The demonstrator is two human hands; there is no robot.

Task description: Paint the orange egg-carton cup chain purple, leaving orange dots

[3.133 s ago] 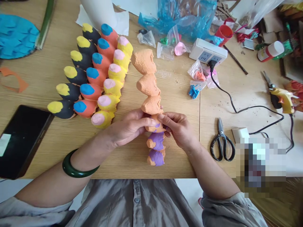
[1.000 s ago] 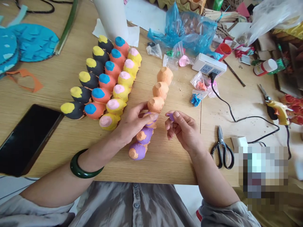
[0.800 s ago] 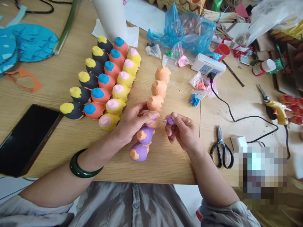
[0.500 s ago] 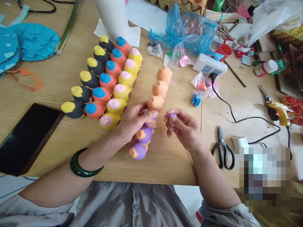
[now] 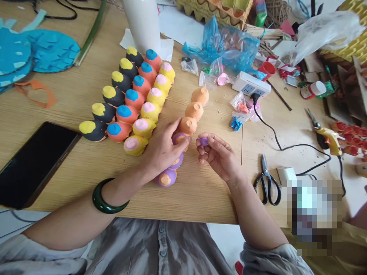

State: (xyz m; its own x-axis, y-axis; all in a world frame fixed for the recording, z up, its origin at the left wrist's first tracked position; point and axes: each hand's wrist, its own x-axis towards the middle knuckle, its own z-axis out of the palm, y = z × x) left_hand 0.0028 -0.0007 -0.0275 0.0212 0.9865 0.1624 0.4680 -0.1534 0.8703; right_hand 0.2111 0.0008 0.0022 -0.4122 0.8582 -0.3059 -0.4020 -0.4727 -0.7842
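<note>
An orange strip of egg-carton cups [image 5: 194, 111] lies on the table in front of me, its nearer cups partly covered in purple clay. My left hand [image 5: 168, 147] is wrapped over the middle of the strip, hiding part of the purple cups. Just right of it, my right hand [image 5: 219, 154] pinches a small flattened piece of purple clay [image 5: 203, 141] between thumb and fingers, apart from the strip. To the left sit three painted rows of cups: black ones with yellow tops [image 5: 114, 96], coral ones with blue tops [image 5: 133, 98] and yellow ones with pink tops [image 5: 149, 110].
Black-handled scissors [image 5: 266, 181] lie right of my right hand, near a power strip [image 5: 250, 84] with a trailing black cord. A phone [image 5: 37, 164] rests at left. Small bags of clay [image 5: 241, 103], a blue plastic bag [image 5: 226, 46] and a yellow glue gun [image 5: 329, 139] lie further off.
My left hand has turned and now covers more of the strip's purple cups. The strip's upper cups show more of their tops. My right hand still pinches the purple clay.
</note>
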